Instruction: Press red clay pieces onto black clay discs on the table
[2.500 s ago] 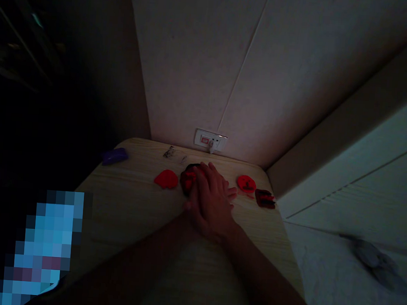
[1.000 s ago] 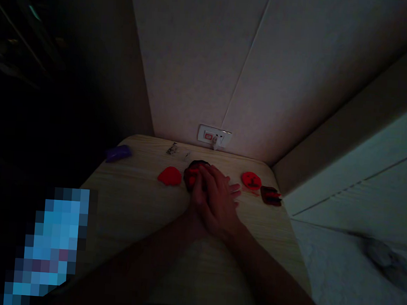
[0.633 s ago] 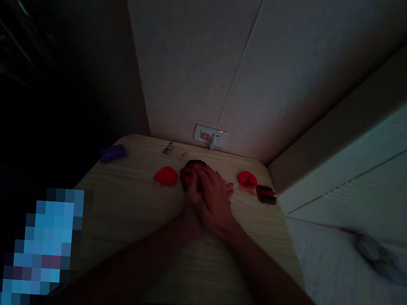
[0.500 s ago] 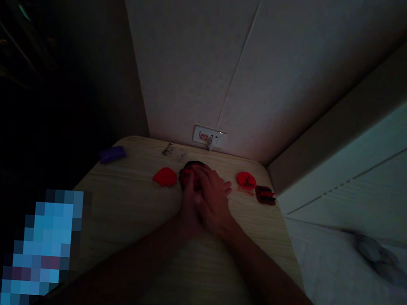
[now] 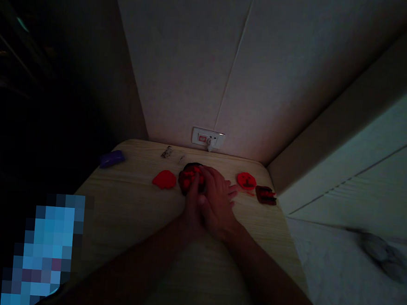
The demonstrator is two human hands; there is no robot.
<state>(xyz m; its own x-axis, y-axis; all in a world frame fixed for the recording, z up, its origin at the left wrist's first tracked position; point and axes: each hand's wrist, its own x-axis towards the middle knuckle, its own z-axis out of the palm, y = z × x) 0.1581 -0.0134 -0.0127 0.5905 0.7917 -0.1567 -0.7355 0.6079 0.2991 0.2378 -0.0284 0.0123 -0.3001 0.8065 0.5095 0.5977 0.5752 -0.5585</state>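
My left hand (image 5: pixel 193 206) lies low over the table, its thumb raised and its fingers stretched out to the right beneath the other hand. Across it rests my right hand (image 5: pixel 218 201), palm down, fingers extended and fairly flat. Whatever may be between the two palms is hidden. Just behind the hands, close to the left thumb, is a rounded red-and-black lump (image 5: pixel 187 178) that looks like modelling clay. Left of it lies a flat, irregular red piece (image 5: pixel 164 180). A red disc (image 5: pixel 246 180) with dark marks and a dark red-and-black piece (image 5: pixel 266 195) lie farther right.
A purple packet (image 5: pixel 112 158) lies at the left edge of the wooden table (image 5: pixel 133 203). Behind the table, the wall carries a socket (image 5: pixel 207 138) with a plug in it. A pale cabinet (image 5: pixel 355 172) borders the right side. The room is dim.
My right hand has slid slightly rightward across the left, showing more of the red-and-black lump. More of the left fingertips shows on the right. The view has shifted a little.
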